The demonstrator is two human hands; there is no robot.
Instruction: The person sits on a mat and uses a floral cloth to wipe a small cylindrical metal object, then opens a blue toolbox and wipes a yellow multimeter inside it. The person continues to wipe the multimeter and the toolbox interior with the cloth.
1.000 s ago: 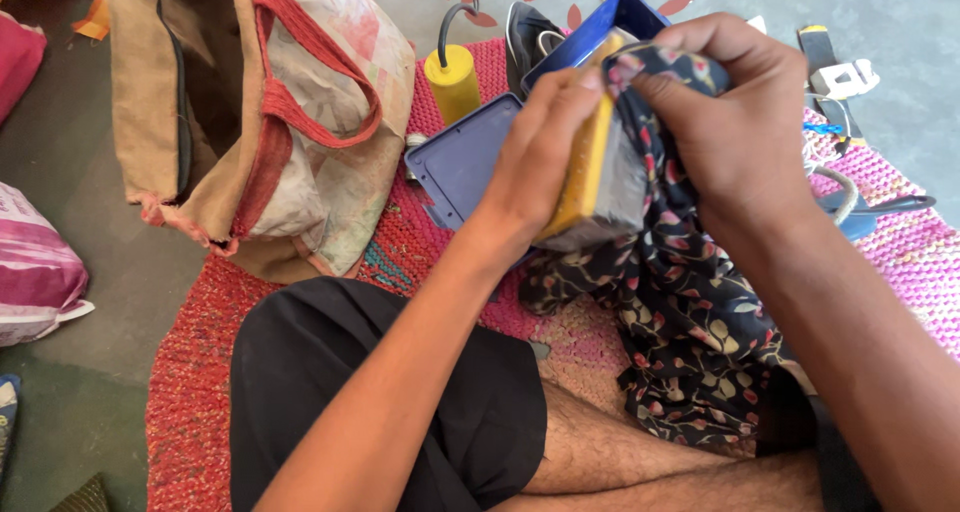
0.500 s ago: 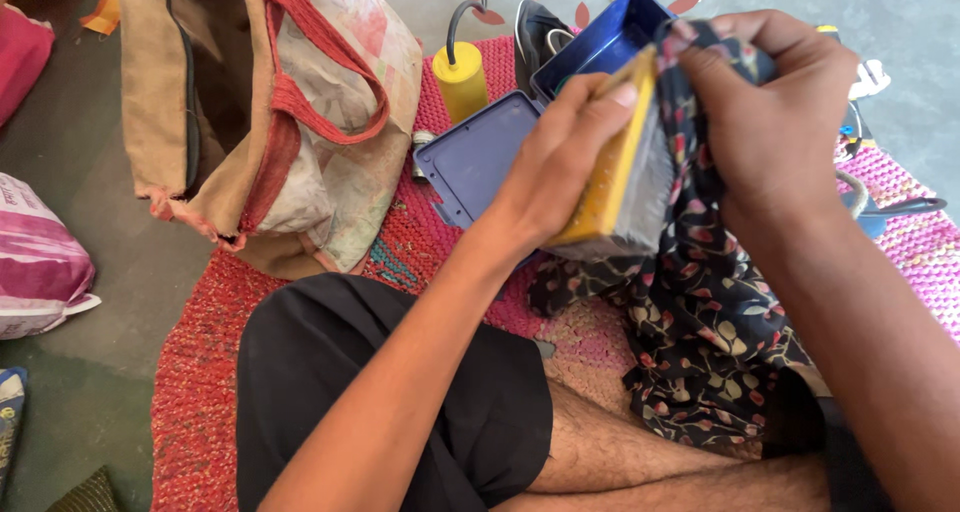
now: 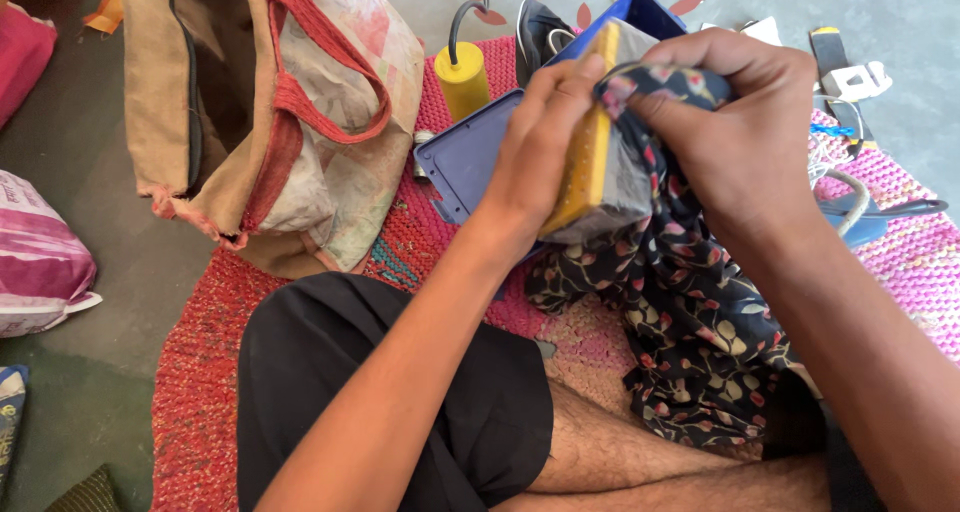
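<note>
Hands meet over the lap above the red mat (image 3: 200, 372): the left hand (image 3: 545, 142) clamps a yellow-backed brush (image 3: 600, 142) edgewise while the right hand (image 3: 745, 132) presses floral cloth (image 3: 690, 312) onto its grey bristles. Slack cloth could snag and twist the brush loose toward the open blue box (image 3: 470, 157).

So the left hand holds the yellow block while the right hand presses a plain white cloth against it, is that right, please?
Not quite: the cloth is dark with a floral print, not plain white, as the head view shows. The left hand does hold the yellow block, and the right hand presses the cloth against it.
</note>
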